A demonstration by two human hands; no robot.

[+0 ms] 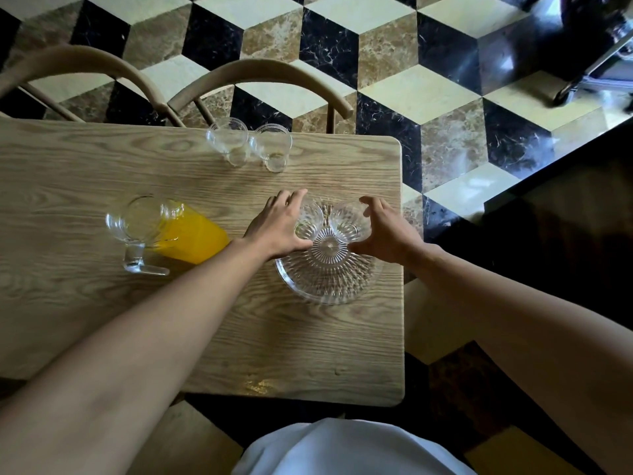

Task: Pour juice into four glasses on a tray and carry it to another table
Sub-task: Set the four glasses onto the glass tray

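White cloth on the person's body sits at the bottom, closest of all. Two bare arms reach out from there over a wooden table. A round clear glass tray with ridges lies near the table's right edge. Two empty glasses stand side by side on the far part of the tray. The left hand has its fingers curled around the left glass. The right hand has its fingers curled around the right glass. Two more empty glasses stand close together near the far edge of the table, well apart from the tray. A clear jug with orange juice in it stands to the left of the tray, just beside the left arm. Two wooden chairs are pushed up to the far side. The floor has black, tan and cream tiles.
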